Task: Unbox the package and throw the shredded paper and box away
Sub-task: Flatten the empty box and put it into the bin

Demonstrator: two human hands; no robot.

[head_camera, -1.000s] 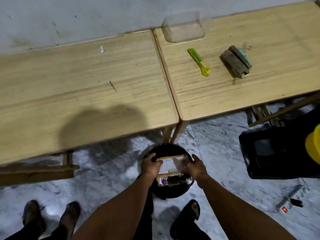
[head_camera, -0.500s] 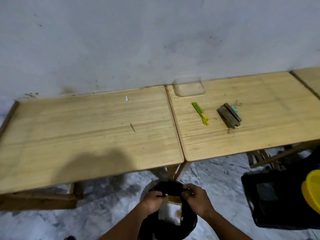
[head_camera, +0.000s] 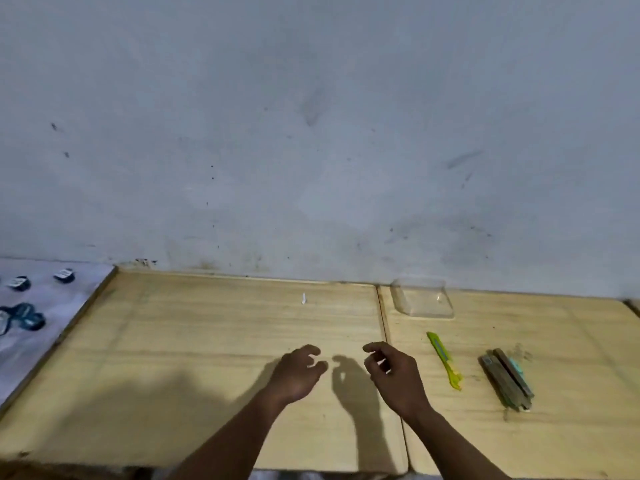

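My left hand (head_camera: 298, 372) and my right hand (head_camera: 393, 375) hover side by side over the wooden table (head_camera: 207, 358), fingers loosely curled and apart, holding nothing. A small white paper scrap (head_camera: 303, 298) lies on the table farther back, near the wall. The box and the black bin are out of view. A yellow-green box cutter (head_camera: 444, 360) lies on the right table (head_camera: 571, 341), just right of my right hand.
A clear plastic tray (head_camera: 423, 301) sits against the wall on the right table. A brown and teal bundle of flat pieces (head_camera: 506, 377) lies right of the cutter. Dark small objects (head_camera: 24, 318) lie on the floor at far left. The grey wall (head_camera: 311, 133) rises behind.
My hands have let go of the box in the black bin on the floor and risen above the table. The view has tilted up, so bin and floor are gone from sight.
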